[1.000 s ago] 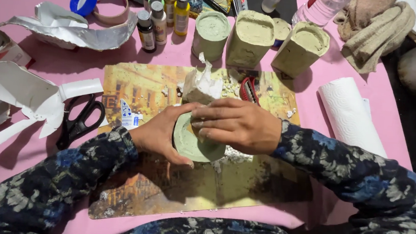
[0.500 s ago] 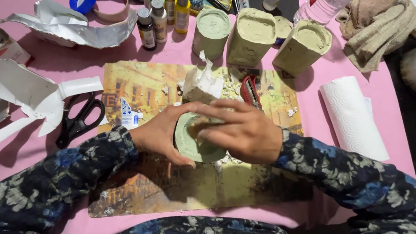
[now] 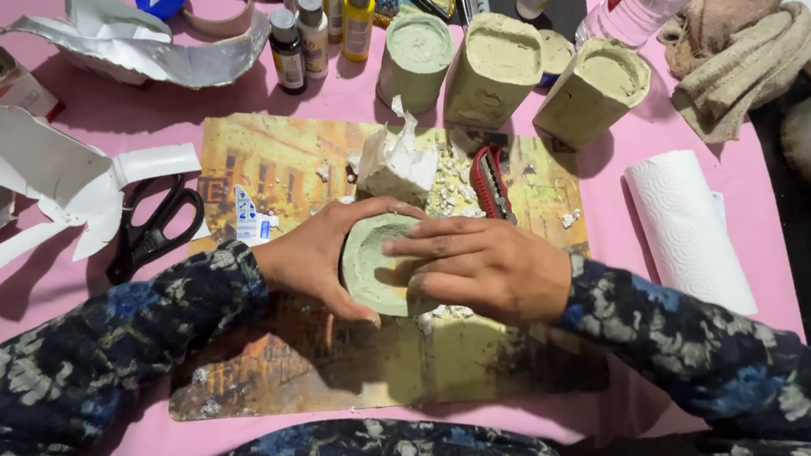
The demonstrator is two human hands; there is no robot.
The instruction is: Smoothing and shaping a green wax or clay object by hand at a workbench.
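Green clay pot [image 3: 378, 267], hollowed, hand-cupped.

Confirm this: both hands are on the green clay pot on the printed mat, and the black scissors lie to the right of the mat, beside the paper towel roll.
Wrong on one count. The head view shows the scissors to the left of the mat, not by the paper towel roll, which lies on the right. The left hand and right hand are indeed on the green clay pot.

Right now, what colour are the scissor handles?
Black, on the scissors left of the mat; head view.
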